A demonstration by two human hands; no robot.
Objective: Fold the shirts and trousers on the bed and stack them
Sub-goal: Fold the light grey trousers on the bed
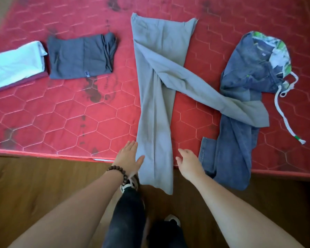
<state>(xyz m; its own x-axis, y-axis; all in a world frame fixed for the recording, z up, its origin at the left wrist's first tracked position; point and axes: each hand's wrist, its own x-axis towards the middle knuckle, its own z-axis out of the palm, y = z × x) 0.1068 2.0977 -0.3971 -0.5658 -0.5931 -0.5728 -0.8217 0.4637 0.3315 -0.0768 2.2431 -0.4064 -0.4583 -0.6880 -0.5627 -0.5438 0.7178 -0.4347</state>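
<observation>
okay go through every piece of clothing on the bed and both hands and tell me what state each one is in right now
Grey trousers: unfolded, one leg hanging off the bed edge, other leg lying across the jeans.
Jeans: unfolded, rumpled.
Dark grey shirt: folded.
White garment: folded, atop a maroon one.
Left hand: open, touching the trouser leg.
Right hand: open, beside the leg.

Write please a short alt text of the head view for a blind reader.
Both open hands, left hand and right hand, flank one leg of grey trousers on a red mattress; the other leg crosses blue jeans. Two folded garments lie left.
</observation>
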